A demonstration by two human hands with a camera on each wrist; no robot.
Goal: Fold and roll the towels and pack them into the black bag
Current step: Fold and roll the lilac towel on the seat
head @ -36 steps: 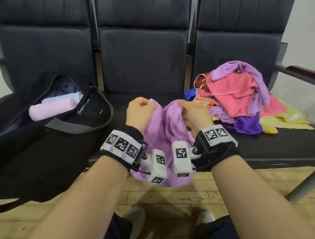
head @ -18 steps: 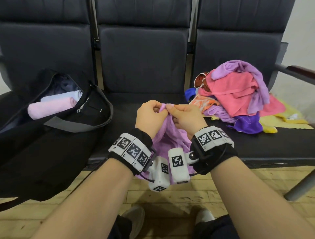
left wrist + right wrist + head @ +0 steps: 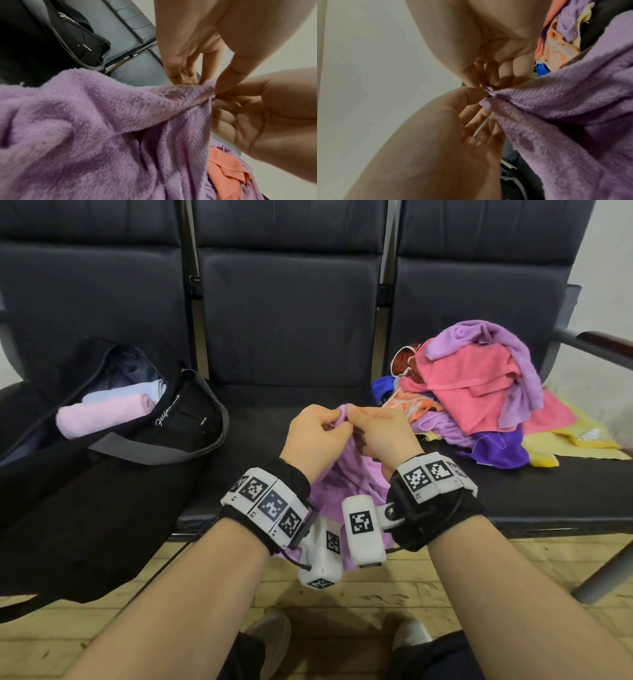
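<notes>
Your left hand [image 3: 313, 436] and right hand [image 3: 383, 433] meet over the middle seat [image 3: 267, 419], both pinching the top edge of the lilac towel [image 3: 346, 484] between thumb and fingertips; the rest of it hangs down between your wrists. Left of the towel lies the open bag [image 3: 171, 433] with two rolls [image 3: 102, 414] inside. Right of the towel sits the towel pile [image 3: 479, 392].
</notes>
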